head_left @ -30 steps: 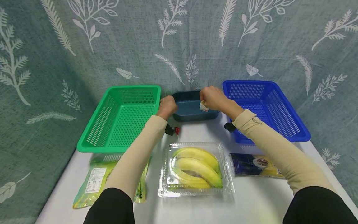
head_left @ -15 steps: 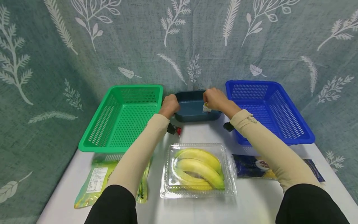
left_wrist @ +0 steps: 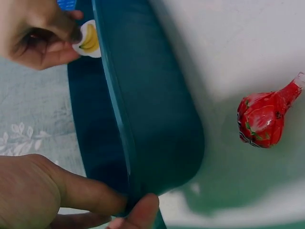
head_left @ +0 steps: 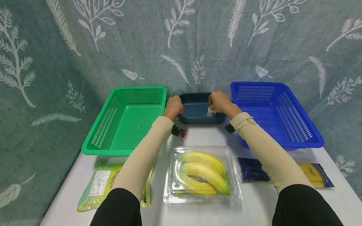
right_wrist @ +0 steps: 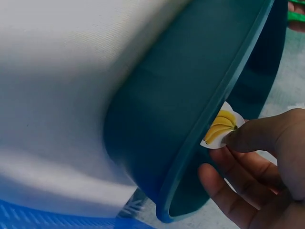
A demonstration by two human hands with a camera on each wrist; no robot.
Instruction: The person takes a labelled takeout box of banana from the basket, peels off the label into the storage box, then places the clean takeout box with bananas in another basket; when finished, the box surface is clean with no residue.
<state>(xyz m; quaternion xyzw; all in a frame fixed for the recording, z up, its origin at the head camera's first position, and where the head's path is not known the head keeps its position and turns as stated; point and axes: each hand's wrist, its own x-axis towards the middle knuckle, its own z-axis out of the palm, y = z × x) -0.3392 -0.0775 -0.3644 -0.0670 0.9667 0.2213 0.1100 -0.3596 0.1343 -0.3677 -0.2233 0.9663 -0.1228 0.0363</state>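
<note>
Banana card (right_wrist: 220, 126) sits at the near rim of the teal tub (head_left: 198, 120), pinched by the right hand (head_left: 221, 102); I judge grasping done, release not. Left hand (head_left: 173, 107) grips the tub's left end; boxed bananas (head_left: 205, 172) lie untouched.

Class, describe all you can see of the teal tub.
The teal tub is oblong, probably plastic, with solid walls, rounded corners and a slim rim. It stands upright on the table, between the green basket and blue basket. The left hand pinches its rim at one end; the right hand holds a banana-picture card near the other; contact there is unclear.
</note>
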